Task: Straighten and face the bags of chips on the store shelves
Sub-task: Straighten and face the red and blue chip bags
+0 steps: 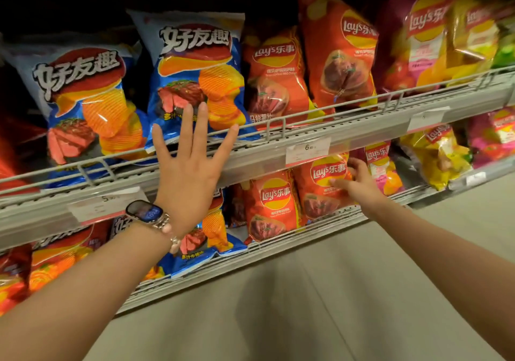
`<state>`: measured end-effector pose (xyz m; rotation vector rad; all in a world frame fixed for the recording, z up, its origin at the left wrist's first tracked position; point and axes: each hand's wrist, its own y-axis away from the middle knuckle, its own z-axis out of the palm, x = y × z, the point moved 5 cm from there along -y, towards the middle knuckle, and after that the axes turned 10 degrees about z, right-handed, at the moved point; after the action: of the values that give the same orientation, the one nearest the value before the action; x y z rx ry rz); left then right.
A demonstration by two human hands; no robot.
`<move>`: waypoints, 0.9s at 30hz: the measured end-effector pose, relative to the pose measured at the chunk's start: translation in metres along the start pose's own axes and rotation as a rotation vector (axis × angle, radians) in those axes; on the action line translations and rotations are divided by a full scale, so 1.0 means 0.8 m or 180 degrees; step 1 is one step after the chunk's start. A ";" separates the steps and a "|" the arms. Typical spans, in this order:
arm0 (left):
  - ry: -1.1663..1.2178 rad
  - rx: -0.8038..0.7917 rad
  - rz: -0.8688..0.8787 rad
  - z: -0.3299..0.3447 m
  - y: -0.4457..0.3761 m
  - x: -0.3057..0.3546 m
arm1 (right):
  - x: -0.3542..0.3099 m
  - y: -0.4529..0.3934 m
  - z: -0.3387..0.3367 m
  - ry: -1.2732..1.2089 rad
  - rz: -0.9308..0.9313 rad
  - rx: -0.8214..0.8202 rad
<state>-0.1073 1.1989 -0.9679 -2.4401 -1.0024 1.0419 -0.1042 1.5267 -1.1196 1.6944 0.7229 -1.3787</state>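
Note:
My left hand (189, 162) is raised with fingers spread and straight, its fingertips at the lower front of an upright blue ridged-chips bag (195, 76) on the upper shelf. A second blue bag (83, 101) stands to its left, tilted. Lower down, my right hand (359, 183) reaches to a red Lay's bag (323, 188) on the shelf below, fingers loosely curved against its right edge; whether it grips the bag I cannot tell. Another red Lay's bag (273, 204) stands beside that one. On the upper shelf two red Lay's bags (337, 51) lean at angles.
A grey wire rail (320, 112) runs along the upper shelf's front, with price tags (308, 151) below it. Purple and yellow Lay's bags (418, 37) fill the upper right; yellow and pink bags (437, 154) fill the lower right. The beige floor (334, 305) lies beneath my arms.

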 end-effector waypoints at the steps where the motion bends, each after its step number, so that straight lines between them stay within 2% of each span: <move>1: -0.0013 0.0033 -0.0002 0.000 0.000 0.001 | 0.006 -0.005 0.001 -0.0003 0.0069 0.0043; 6: -0.0074 -0.0013 -0.0021 0.001 0.000 0.003 | 0.023 -0.011 0.001 0.0312 0.0203 0.0121; 10: -0.0083 -0.0062 -0.0021 0.002 0.000 0.004 | 0.014 -0.003 0.006 0.1008 0.0085 0.0265; 16: -0.0085 -0.0024 -0.0066 -0.003 0.000 0.005 | 0.002 0.016 0.012 0.1746 0.0029 0.0740; 18: -0.0019 -0.0104 -0.0081 -0.007 -0.001 0.003 | -0.004 0.025 0.013 0.1915 0.0086 0.0846; 20: 0.0092 -0.0411 -0.0137 -0.010 -0.003 -0.001 | -0.012 0.042 0.015 0.2116 0.0090 0.0918; 24: 0.0240 -0.0669 -0.0034 -0.030 -0.007 -0.005 | -0.044 0.095 0.033 0.2934 -0.0101 0.0602; 27: 0.0504 -0.0310 0.0074 -0.076 -0.022 -0.013 | -0.095 0.140 0.042 0.3655 -0.0398 0.0319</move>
<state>-0.0766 1.2033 -0.9114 -2.5712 -0.9964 0.8093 -0.0465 1.4460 -1.0216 2.5153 1.3872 -0.3814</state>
